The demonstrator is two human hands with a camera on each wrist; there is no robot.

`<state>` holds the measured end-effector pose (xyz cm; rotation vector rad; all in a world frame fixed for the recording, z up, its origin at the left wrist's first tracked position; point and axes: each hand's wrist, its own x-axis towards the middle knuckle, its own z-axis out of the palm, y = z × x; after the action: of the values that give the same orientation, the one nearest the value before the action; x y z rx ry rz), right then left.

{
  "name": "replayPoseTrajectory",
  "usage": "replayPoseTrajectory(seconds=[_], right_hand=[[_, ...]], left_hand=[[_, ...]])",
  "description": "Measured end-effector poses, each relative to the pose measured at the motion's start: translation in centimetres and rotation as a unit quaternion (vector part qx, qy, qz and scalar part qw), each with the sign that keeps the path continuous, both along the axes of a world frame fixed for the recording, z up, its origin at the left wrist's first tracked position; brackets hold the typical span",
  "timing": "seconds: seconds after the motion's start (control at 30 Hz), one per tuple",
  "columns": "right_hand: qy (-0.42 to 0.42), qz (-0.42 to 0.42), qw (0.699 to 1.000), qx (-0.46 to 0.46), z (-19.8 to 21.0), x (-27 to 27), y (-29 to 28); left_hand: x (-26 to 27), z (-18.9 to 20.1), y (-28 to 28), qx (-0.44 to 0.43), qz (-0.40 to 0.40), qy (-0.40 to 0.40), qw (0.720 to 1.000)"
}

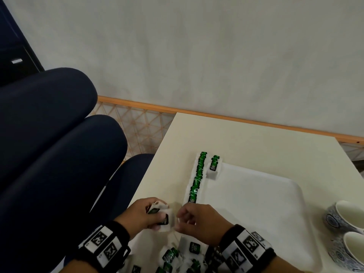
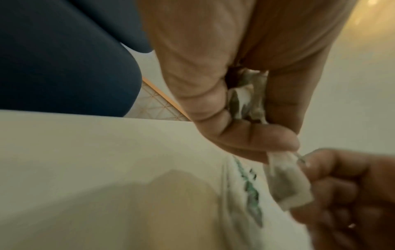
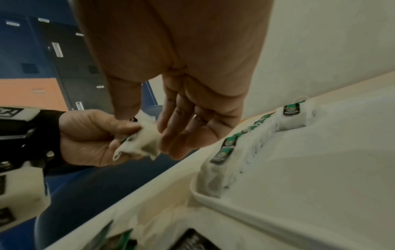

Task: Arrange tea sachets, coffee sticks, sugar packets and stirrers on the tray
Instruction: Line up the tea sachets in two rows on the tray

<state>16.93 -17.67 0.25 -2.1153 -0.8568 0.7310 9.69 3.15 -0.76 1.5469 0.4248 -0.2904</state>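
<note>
a: head cam?
b: left hand (image 1: 142, 214) grips a bunch of tea bags (image 1: 163, 218) over the table (image 1: 256, 146) edge. right hand (image 1: 197, 219) just beside, fingers curled, thumb pinching one of them. a row of tea bags (image 1: 196, 178) runs along the white tray (image 1: 256, 203) left rim, loose pile (image 1: 177, 257) near the wrists, cups (image 1: 342, 217) to the right.
a: left wrist?
b: blurry. thumb n fingers (image 2: 256, 140) clamp a bag.
a: right wrist?
b: thumb (image 3: 126, 101) on the bunch, other fingers loosely bent.
</note>
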Motion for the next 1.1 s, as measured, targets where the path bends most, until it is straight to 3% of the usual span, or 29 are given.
replayPoseTrajectory(seconds=[0.07,0.23,0.4,0.57,0.7,0.87,1.0,1.1], right_hand=[[0.015,-0.012,1.0,0.001,0.3,0.1,0.7],[0.038,-0.121,0.988,0.085,0.9,0.4,1.9],[0.054,-0.124,0.983,0.125,1.7,1.3,1.2],[0.081,-0.108,0.983,0.128,2.6,1.8,0.1],[0.169,-0.178,0.95,0.192,2.7,2.7,-0.5],[0.241,-0.207,0.921,0.227,1.9,2.6,-0.1],[0.218,-0.199,0.934,0.199,1.3,2.5,0.2],[0.121,-0.194,0.963,0.141,1.2,3.1,-0.3]], left_hand=[[0.6,1.0,-0.6,-0.069,0.031,-0.022,0.997],[1.2,2.1,-1.8,-0.138,0.039,-0.042,0.989],[1.4,2.6,-2.7,-0.163,0.072,-0.043,0.983],[1.9,2.7,-2.8,-0.121,0.113,-0.05,0.985],[2.1,2.4,-2.8,-0.068,0.082,-0.049,0.993],[2.5,3.2,-3.8,-0.097,0.041,-0.052,0.993],[3.5,3.2,-4.1,-0.003,0.021,-0.08,0.997],[4.1,3.2,-4.0,0.057,-0.012,-0.075,0.996]])
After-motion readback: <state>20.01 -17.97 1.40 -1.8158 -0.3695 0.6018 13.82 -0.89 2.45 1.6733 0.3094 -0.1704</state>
